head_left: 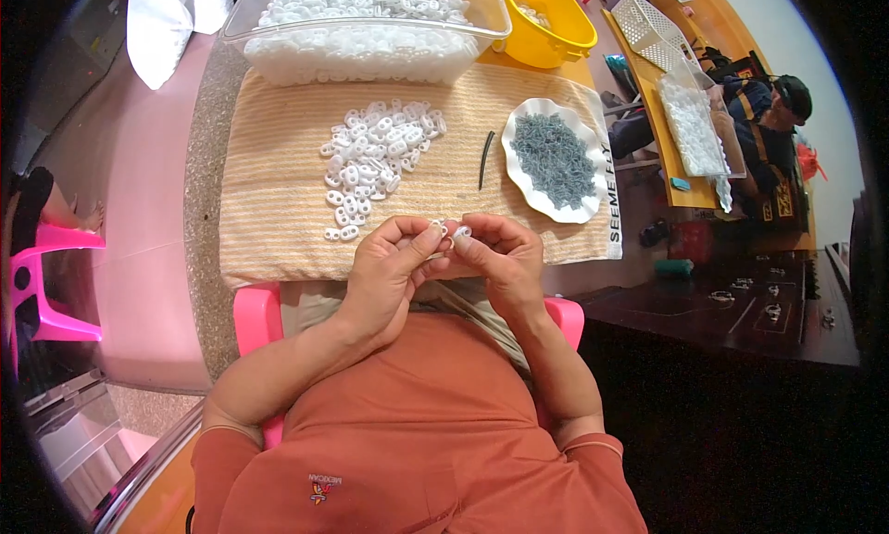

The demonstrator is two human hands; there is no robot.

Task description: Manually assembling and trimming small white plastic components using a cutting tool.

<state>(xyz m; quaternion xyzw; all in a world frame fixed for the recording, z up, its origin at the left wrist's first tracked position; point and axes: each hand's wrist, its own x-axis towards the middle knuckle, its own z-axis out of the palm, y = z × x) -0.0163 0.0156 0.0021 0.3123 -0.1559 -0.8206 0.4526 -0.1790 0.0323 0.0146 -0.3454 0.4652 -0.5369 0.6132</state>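
Observation:
My left hand (396,259) and my right hand (503,256) meet above the near edge of the striped towel. Pinched between thumb and fingers of the left is a small white plastic piece with holes (439,226). Another small white piece (462,231) sits in the right hand's pinch, close beside the first; whether the two touch is hard to tell. Beyond my left hand lies a loose pile of white two-hole plastic pieces (380,150). A white scalloped plate (519,193) filled with small grey-blue translucent parts (556,159) stands beyond my right hand.
A thin black strip (486,160) lies between pile and plate. At the back stand a clear bin (370,38) full of white pieces and a yellow tub (556,43). To the right, another person (769,117) sits at a table with a tray (694,131). A pink stool (56,284) stands left.

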